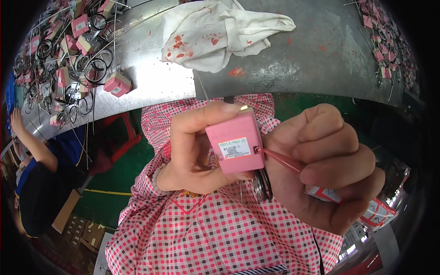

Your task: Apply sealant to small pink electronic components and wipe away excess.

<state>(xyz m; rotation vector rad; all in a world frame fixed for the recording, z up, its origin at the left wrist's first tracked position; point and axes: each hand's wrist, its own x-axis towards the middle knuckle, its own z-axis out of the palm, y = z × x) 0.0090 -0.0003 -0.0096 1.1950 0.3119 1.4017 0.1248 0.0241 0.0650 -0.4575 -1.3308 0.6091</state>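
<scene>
My left hand [188, 149] is closed around a pink thermostat box [238, 126], with the thumb and forefinger at opposite ends. A white printed label [236, 148] on the box faces up. Below the box hangs a coil of thin metal tube [260, 187] with a dark part beside it. My right hand [332, 169] is curled round a thin red pointed tool [285, 160]; its far end is hidden in the fingers. The tool's tip touches a small hole in the right side of the box. Both hands are above my lap, in front of the table edge.
A metal table [151, 64] with red smears spans the far side. On it lie a red-stained white cloth [197, 39] and a heap of similar thermostats [117, 85] at left; another heap [387, 57] is at right. A co-worker's arm [39, 146] and a red stool [130, 130] are at left.
</scene>
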